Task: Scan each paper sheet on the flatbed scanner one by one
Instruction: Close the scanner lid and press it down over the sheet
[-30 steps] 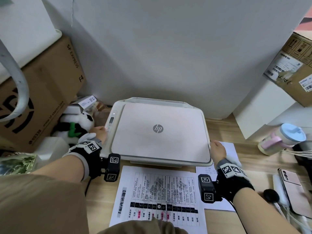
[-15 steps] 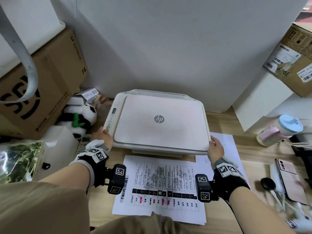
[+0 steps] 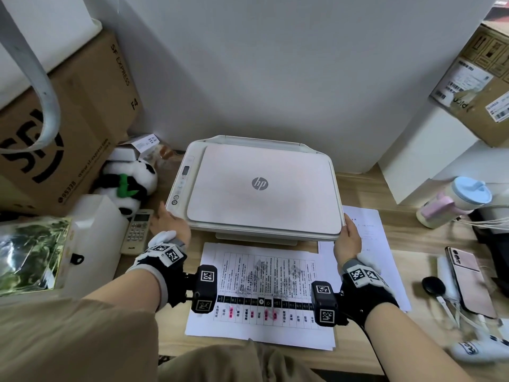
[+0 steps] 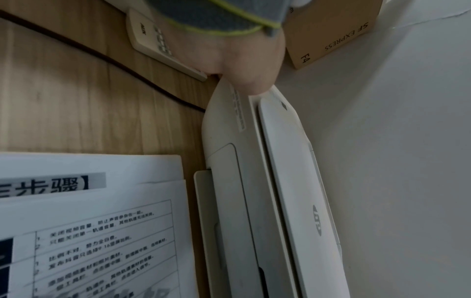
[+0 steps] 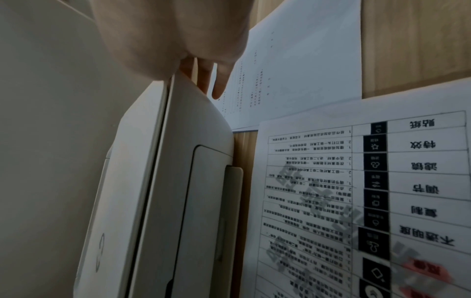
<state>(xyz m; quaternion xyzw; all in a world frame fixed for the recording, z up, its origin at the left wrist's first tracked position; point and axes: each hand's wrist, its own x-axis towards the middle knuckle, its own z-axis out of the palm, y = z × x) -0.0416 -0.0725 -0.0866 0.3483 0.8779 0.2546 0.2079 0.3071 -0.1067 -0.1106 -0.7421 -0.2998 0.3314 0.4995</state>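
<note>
HP scanner (image 3: 259, 188) lid closed | my left hand (image 3: 170, 224) and right hand (image 3: 348, 238) grip its front corners | printed sheets (image 3: 261, 293) on table between wrists

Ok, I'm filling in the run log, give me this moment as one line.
left hand holds printer's front-left corner | right hand holds front-right corner | lid shut | printed sheets on desk

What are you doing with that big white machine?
A person's left hand and right hand hold the two front corners of the scanner on the wooden desk. Its lid is shut. The printed sheet waits in front of it, another sheet beside it. No sheet is being put in yet.
</note>
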